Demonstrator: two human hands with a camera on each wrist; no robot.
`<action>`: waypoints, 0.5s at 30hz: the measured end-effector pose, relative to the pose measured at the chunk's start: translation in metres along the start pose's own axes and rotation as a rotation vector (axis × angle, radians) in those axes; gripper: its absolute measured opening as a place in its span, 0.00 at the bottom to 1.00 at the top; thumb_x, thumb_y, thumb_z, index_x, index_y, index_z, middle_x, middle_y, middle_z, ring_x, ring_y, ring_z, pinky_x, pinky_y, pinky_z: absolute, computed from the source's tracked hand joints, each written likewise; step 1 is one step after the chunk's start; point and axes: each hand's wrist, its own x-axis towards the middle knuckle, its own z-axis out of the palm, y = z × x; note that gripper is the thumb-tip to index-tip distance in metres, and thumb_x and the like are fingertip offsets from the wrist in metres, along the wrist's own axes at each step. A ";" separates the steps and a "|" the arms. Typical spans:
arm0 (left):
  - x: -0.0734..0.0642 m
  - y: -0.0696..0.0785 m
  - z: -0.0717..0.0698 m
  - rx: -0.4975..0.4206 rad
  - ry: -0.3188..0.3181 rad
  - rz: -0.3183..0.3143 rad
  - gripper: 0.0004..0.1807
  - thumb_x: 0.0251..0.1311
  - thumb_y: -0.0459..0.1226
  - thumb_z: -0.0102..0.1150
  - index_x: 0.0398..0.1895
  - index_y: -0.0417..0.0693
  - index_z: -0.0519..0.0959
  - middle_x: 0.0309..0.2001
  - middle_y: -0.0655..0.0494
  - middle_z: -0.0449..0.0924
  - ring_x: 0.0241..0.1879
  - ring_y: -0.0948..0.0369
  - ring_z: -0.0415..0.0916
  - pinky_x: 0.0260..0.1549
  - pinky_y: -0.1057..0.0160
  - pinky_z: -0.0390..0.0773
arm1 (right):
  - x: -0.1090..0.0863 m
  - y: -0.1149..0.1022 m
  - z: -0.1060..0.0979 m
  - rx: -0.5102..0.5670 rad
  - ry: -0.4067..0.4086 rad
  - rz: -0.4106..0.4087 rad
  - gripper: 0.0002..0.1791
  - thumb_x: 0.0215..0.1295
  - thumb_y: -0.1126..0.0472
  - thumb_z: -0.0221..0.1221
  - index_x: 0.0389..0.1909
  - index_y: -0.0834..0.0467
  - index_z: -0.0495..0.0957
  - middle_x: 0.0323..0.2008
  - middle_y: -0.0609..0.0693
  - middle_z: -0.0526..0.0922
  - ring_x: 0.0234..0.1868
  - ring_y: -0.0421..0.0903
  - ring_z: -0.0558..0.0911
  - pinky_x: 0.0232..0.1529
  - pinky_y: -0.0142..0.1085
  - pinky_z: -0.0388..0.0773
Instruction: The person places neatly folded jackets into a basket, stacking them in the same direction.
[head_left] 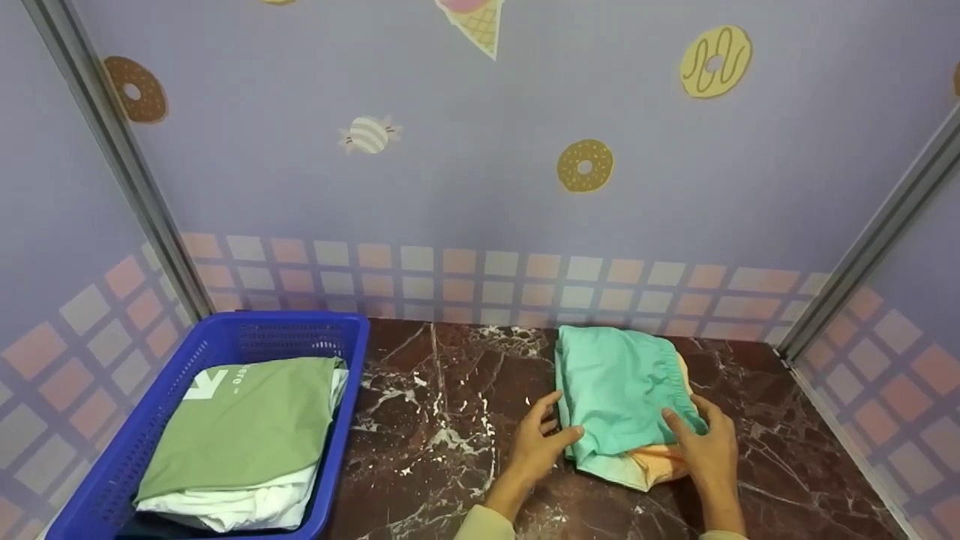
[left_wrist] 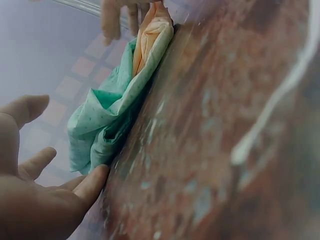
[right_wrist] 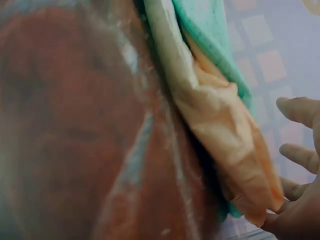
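Observation:
A folded garment (head_left: 622, 390), teal with a pale orange part showing along its lower and right edges, lies on the dark red marbled table. Its right side has a gathered, elastic-looking edge. At the left side of the cloth is my left hand (head_left: 538, 439), fingers spread and loosely extended; a fingertip meets the cloth's edge low by the table in the left wrist view. My right hand (head_left: 709, 442) stands at the right side, thumb above the cloth, fingers partly hidden behind it. In the right wrist view those fingers look spread, the lowest touching the orange fabric (right_wrist: 230, 140).
To the left, a blue plastic basket (head_left: 358, 390) holds a folded green shirt (head_left: 247, 427) with white print, above white cloth (head_left: 247, 504). The table (head_left: 435, 457) ends at a lilac wall (head_left: 465, 195) with painted sweets and tiles. Side panels stand at left and right.

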 end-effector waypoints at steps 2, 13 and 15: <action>0.001 0.000 0.001 -0.021 -0.011 0.000 0.38 0.64 0.38 0.69 0.77 0.42 0.70 0.72 0.25 0.65 0.66 0.32 0.72 0.59 0.40 0.78 | 0.002 0.002 -0.001 -0.005 -0.021 0.015 0.42 0.75 0.48 0.65 0.78 0.68 0.63 0.75 0.73 0.61 0.76 0.70 0.60 0.74 0.64 0.55; 0.003 0.002 -0.004 -0.081 0.027 -0.037 0.35 0.61 0.29 0.66 0.74 0.39 0.73 0.62 0.39 0.79 0.39 0.57 0.81 0.32 0.54 0.85 | 0.002 0.004 0.000 -0.002 -0.066 0.057 0.42 0.77 0.48 0.62 0.80 0.68 0.59 0.73 0.71 0.65 0.72 0.69 0.66 0.71 0.63 0.60; 0.004 0.004 -0.006 -0.034 0.058 -0.022 0.33 0.62 0.31 0.67 0.72 0.39 0.74 0.56 0.44 0.82 0.38 0.57 0.80 0.32 0.54 0.84 | 0.001 0.003 0.000 -0.007 -0.070 0.072 0.42 0.77 0.47 0.62 0.80 0.66 0.59 0.74 0.71 0.64 0.73 0.69 0.65 0.71 0.64 0.60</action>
